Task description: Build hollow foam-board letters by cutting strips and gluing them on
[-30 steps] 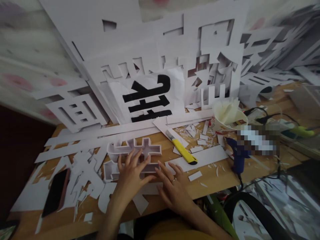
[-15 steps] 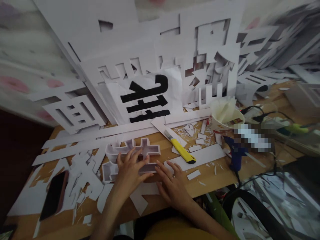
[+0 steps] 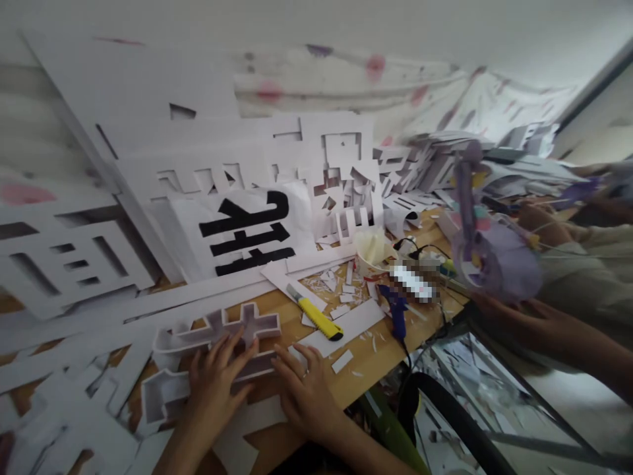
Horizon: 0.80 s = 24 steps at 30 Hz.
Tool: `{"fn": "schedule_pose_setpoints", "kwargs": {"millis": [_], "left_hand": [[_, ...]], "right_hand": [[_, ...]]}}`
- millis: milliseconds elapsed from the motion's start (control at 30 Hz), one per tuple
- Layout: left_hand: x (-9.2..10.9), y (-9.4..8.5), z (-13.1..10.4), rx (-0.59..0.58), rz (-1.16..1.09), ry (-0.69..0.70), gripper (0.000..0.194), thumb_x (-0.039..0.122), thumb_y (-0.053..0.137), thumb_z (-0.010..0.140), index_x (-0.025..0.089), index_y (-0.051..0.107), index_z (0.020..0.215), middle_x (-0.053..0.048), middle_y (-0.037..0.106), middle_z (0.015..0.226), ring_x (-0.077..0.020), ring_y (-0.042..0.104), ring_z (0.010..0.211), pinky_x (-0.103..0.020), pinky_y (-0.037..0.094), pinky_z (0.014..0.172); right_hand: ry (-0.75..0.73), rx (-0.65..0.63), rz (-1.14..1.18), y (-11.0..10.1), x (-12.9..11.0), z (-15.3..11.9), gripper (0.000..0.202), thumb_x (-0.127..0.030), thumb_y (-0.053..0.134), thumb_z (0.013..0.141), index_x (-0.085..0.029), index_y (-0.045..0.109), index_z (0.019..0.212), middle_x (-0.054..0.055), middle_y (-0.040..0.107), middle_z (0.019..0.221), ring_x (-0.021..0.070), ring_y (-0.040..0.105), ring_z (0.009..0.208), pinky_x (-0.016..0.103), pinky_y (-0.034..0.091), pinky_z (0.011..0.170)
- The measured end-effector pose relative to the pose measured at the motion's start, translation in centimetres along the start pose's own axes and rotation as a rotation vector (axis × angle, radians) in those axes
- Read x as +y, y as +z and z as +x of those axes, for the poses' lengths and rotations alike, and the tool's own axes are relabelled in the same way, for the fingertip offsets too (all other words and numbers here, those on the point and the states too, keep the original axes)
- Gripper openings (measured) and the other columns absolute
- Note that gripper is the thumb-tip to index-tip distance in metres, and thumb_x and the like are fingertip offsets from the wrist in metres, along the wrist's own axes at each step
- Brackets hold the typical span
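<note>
A hollow white character shell, built with upright walls in separate parts, lies on the wooden table in front of me. Fingers spread, my left hand rests over the middle of it, touching the walls. My right hand, a ring on one finger, lies at the right end of the lower part with its fingers stretched out. It touches or nearly touches that end. Just beyond my right hand lies a yellow utility knife with its blade out, on white strips.
A blue glue gun and a tub stand to the right among cables. White scraps litter the table. Cut-out boards lean behind. At right, another person's hand is at a blurred light-purple object.
My view has swung right and up. The other person's arm and the purple object have come into sight, and the phone has mostly left it. My hands stay at the shell.
</note>
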State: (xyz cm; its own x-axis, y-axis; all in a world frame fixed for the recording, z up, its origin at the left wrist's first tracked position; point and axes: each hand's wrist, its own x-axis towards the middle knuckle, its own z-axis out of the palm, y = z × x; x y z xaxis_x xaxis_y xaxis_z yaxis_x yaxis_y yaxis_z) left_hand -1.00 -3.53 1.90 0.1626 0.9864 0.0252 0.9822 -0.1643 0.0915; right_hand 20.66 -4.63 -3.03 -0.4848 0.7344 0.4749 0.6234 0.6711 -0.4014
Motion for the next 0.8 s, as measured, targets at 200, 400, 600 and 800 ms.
{"fn": "schedule_pose_setpoints", "kwargs": {"millis": [200,400,600,800], "left_hand": [[-1.0,1.2,0.3,0.000,-0.063,0.039,0.065,0.017,0.064,0.075,0.041,0.059,0.135,-0.003,0.049,0.152,-0.0350,0.046,0.137,-0.057,0.038,0.109],[-2.9,2.7,0.4,0.105,-0.189,0.145,0.066,0.019,0.063,0.072,0.035,0.059,0.135,-0.005,0.052,0.150,-0.0332,0.050,0.135,-0.050,0.043,0.109],[-4.0,0.1,0.7,-0.050,-0.130,-0.022,0.074,0.017,0.056,0.072,0.025,0.047,0.145,-0.010,0.056,0.146,-0.0317,0.050,0.136,-0.050,0.037,0.112],[-1.9,-3.6,1.5,-0.210,-0.079,-0.063,0.077,0.014,0.056,0.068,0.019,0.046,0.144,-0.015,0.054,0.146,-0.0337,0.046,0.138,-0.055,0.033,0.112]], "right_hand": [[-0.014,-0.019,-0.038,0.0,0.0,0.0,0.081,-0.006,0.050,0.065,-0.019,0.036,0.144,0.011,0.047,0.151,0.0345,0.041,0.132,0.062,0.039,0.102],[0.012,-0.060,-0.058,-0.4,-0.1,0.1,0.078,-0.007,0.051,0.063,-0.019,0.041,0.139,0.010,0.049,0.150,0.0354,0.045,0.129,0.062,0.042,0.101],[0.048,-0.108,-0.025,-0.7,-0.2,0.2,0.089,-0.008,0.052,0.060,-0.018,0.035,0.146,0.010,0.044,0.154,0.0362,0.041,0.133,0.061,0.038,0.105],[0.300,-0.036,-0.049,-0.6,-0.3,0.6,0.071,-0.007,0.053,0.074,-0.019,0.042,0.143,0.012,0.053,0.146,0.0374,0.043,0.131,0.063,0.032,0.106]]}}
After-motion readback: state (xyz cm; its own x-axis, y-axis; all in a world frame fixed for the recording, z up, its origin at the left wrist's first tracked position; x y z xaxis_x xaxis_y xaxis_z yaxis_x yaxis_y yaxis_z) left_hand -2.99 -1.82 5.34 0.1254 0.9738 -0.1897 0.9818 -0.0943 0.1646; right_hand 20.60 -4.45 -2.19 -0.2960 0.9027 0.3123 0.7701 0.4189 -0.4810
